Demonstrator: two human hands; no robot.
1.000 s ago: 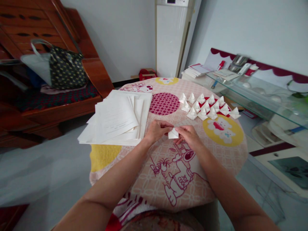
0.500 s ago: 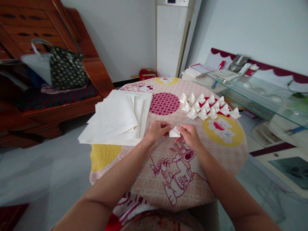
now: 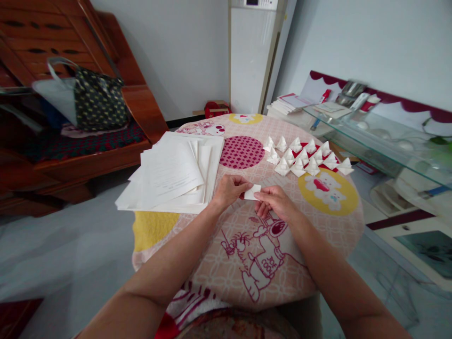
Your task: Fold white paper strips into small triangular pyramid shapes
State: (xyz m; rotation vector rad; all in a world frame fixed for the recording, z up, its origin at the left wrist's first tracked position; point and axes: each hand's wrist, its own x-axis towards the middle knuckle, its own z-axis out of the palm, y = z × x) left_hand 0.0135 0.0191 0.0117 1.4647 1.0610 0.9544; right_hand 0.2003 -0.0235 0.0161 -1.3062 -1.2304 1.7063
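Note:
A small folded piece of white paper [image 3: 252, 192] is pinched between my two hands, above the middle of the cloth-covered round table [image 3: 212, 268]. My left hand [image 3: 230, 190] grips its left edge between thumb and fingers. The lower right corner is held by my right hand [image 3: 276, 201], with its other fingers curled below. Beyond my right hand stand several folded white paper boats [image 3: 298, 165], grouped in rough rows. To the left of my left hand lies a stack of white paper sheets [image 3: 169, 174], some with faint print.
A glass-topped cabinet [image 3: 381, 146] borders the table on the right, with papers [image 3: 289, 102] and metal containers on it. At the left is a wooden bench [image 3: 141, 108] holding a dark patterned bag [image 3: 99, 99]. A tall white appliance [image 3: 251, 56] stands behind the table.
The folded paper now shows a squarer, flat face instead of a slanted one. My right fingers have shifted down to its lower corner, and both hands have moved slightly left.

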